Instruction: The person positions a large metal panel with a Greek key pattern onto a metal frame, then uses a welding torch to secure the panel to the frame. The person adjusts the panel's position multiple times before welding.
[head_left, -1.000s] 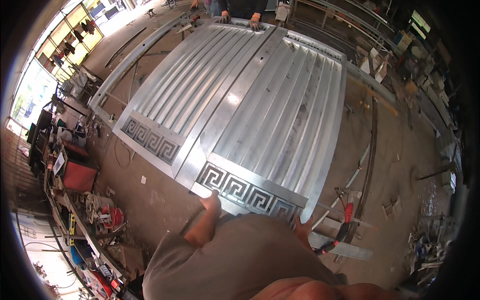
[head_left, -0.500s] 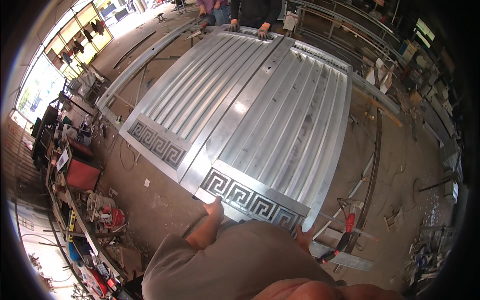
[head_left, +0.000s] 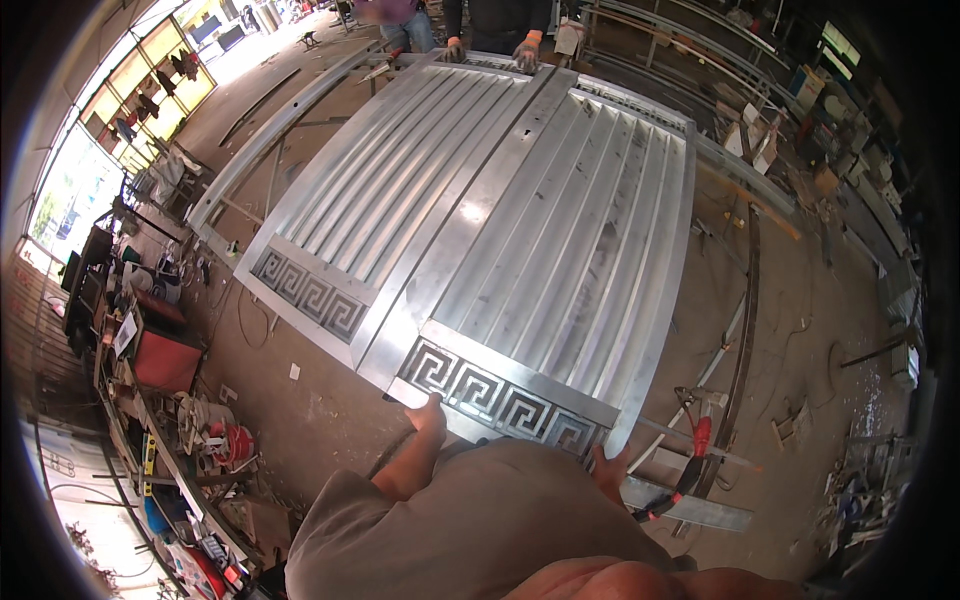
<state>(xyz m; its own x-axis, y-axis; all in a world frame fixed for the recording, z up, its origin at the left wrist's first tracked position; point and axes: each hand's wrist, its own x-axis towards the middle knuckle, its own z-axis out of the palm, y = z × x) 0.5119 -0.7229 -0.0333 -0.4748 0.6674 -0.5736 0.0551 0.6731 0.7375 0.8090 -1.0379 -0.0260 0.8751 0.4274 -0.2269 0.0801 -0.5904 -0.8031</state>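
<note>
Two silvery metal gate leaves lie side by side, the left leaf (head_left: 345, 190) and the right leaf (head_left: 570, 215), both with ribbed slats. A cut-out Greek-key band (head_left: 500, 398) runs along the right leaf's near end, and a similar band (head_left: 308, 294) along the left leaf's. My left hand (head_left: 428, 413) is closed on the near edge of the right leaf, by its left corner. At that leaf's near right corner, my right hand (head_left: 610, 465) grips the edge, its fingers partly hidden. My torso covers the edge between them.
Beyond the far end stands a co-worker with gloved hands (head_left: 527, 50) at the edge; a second person (head_left: 400, 25) is beside them. Metal frame rails (head_left: 240, 160) flank the leaves. A red-handled tool with cable (head_left: 702, 437) lies right. Cluttered shelving and a red box (head_left: 165, 355) stand left.
The view has shifted slightly. The co-worker's right glove has moved a little on the far edge, and the second person has shifted left. My hands keep the same hold on the leaf.
</note>
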